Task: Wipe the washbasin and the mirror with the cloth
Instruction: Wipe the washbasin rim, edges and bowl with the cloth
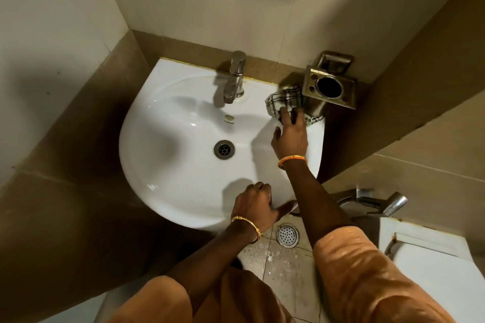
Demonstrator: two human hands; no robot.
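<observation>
The white washbasin fills the middle of the head view, with a steel tap at its back and a drain in the bowl. A checked black-and-white cloth lies bunched on the basin's back right rim. My right hand presses flat on the cloth with fingers spread over it. My left hand rests on the basin's front rim, fingers curled over the edge. No mirror is in view.
A steel wall-mounted holder with a round cup opening hangs just above the cloth. A health faucet sprayer sits at the right wall. A floor drain lies below the basin on wet tiles. A white toilet lid is at lower right.
</observation>
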